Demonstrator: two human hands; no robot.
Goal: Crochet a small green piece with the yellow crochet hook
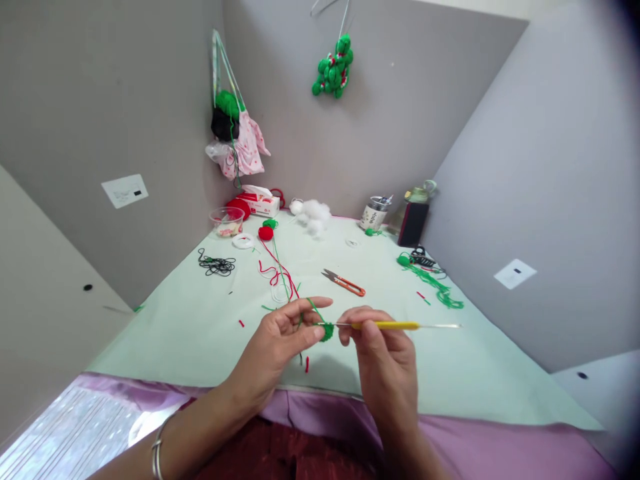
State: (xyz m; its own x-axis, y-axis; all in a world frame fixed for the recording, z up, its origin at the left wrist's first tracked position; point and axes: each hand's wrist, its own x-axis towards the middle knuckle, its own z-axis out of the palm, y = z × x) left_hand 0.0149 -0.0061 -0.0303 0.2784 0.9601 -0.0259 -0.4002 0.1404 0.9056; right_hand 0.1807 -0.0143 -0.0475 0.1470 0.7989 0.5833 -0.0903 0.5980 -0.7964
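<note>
My left hand [286, 333] pinches a small green crochet piece [327, 331] between thumb and fingers. A strand of green yarn [316, 309] runs over its raised index finger down to the piece. In my right hand [384, 347] lies a crochet hook with a yellow handle [395, 325], held level, its thin metal tip pointing left at the green piece. Whether the tip is through a stitch is too small to tell. Beyond the hands, a red yarn ball [265, 233] and a green one trail strands toward my left hand.
Thread snips [344, 283] with orange handles lie ahead of the hands. Black cord [216, 263] and a plastic tub [227, 221] are at left. White stuffing [316, 217], a pen tin [375, 213], a bottle, a dark phone [413, 225] and green yarn [440, 288] stand or lie farther back.
</note>
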